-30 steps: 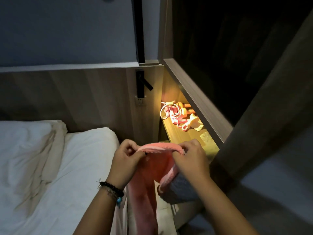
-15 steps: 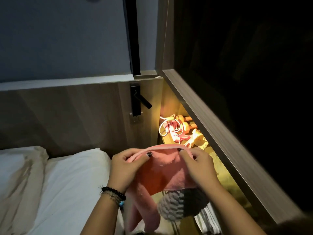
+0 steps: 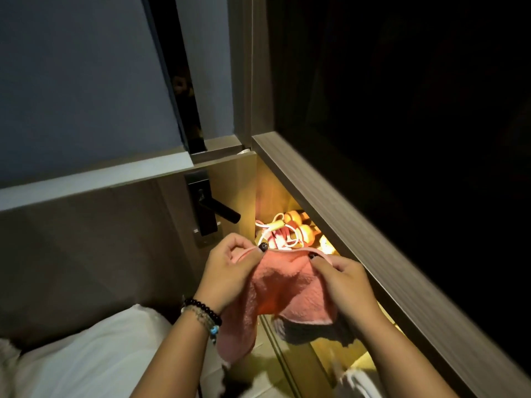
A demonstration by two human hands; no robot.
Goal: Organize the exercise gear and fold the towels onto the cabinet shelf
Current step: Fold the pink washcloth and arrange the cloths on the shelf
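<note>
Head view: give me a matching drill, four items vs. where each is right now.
Items:
1. pink towel
2. jump rope
3. beaded bracelet
4. black lever handle

Places:
A. on the left wrist
B. on the lit shelf
C. on the wood panel
D. pinched between both hands

Pairs: 1-D, 2-B, 3-A, 4-C

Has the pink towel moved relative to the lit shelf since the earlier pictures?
Yes. The pink towel, held by both hands, now overlaps the jump rope on the shelf; earlier it hung clearly below it.
</note>
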